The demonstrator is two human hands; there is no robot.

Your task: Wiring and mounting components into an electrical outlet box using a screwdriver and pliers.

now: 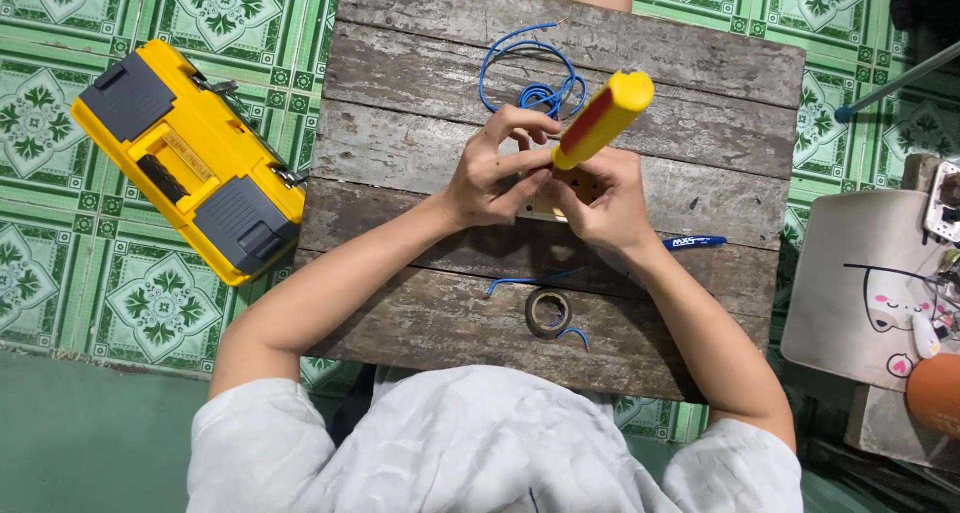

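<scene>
My right hand [600,198] grips a yellow screwdriver with a red stripe [603,119], its handle pointing up and away from me. My left hand [495,168] holds a small pale object [545,211] between both hands, mostly hidden by my fingers. Both hands meet at the middle of a weathered wooden table [420,83]. A coil of blue wire [535,83] lies just beyond my hands.
A roll of dark tape [548,313] and short blue wire pieces [530,281] lie near me. A blue pen [695,242] pokes out by my right wrist. A yellow and grey toolbox [185,158] sits on the green tiled floor at left. A cushion [860,283] is at right.
</scene>
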